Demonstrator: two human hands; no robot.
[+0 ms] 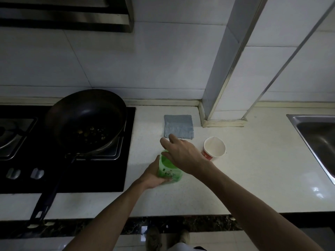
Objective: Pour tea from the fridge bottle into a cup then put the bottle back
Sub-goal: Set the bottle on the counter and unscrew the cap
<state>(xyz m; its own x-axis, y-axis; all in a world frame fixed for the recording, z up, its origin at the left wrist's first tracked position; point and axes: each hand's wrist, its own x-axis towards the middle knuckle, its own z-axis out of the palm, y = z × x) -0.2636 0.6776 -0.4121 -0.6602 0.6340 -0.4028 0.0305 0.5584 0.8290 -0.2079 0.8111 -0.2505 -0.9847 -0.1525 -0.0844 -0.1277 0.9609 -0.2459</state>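
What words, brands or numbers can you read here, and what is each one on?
Nothing reads clearly.
Label of the green bottle: dark print, too blurred to read.
Red band of the paper cup: white marks, too small to read.
Pale patch on the pan handle: unreadable.

Dim kitchen. White tile wall [163, 51] w/ boxed column [226, 60]. Pale counter [253, 178], black hob [108, 178] at left, steel sink [317, 134] at right, prob. a hood [72, 15] top left. Tiled floor [132, 241].
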